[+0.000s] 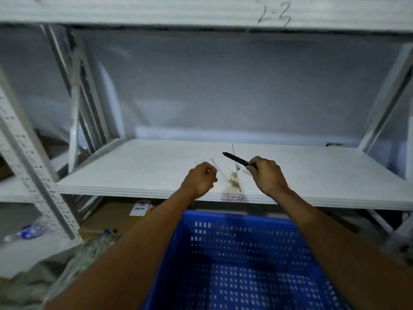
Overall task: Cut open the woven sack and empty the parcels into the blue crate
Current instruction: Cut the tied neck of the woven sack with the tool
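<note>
My right hand (268, 175) is closed on a slim black cutter (237, 158), its tip pointing up and left over the white shelf (134, 166). My left hand (200, 180) is a closed fist at the shelf's front edge. It touches a thin clear plastic piece (214, 166) lying there; whether it grips the piece is unclear. A brownish smear (233, 176) lies between my hands. The blue perforated crate (234, 217) stands below my forearms, with nothing visible inside. A crumpled pale woven sack (73, 265) lies at the lower left.
White metal racking surrounds the shelf, with a perforated upright (29, 166) on the left and another shelf board overhead (201, 12). Under the shelf are a cardboard box (111, 218) with a label and a plastic bottle (29, 231) on the floor.
</note>
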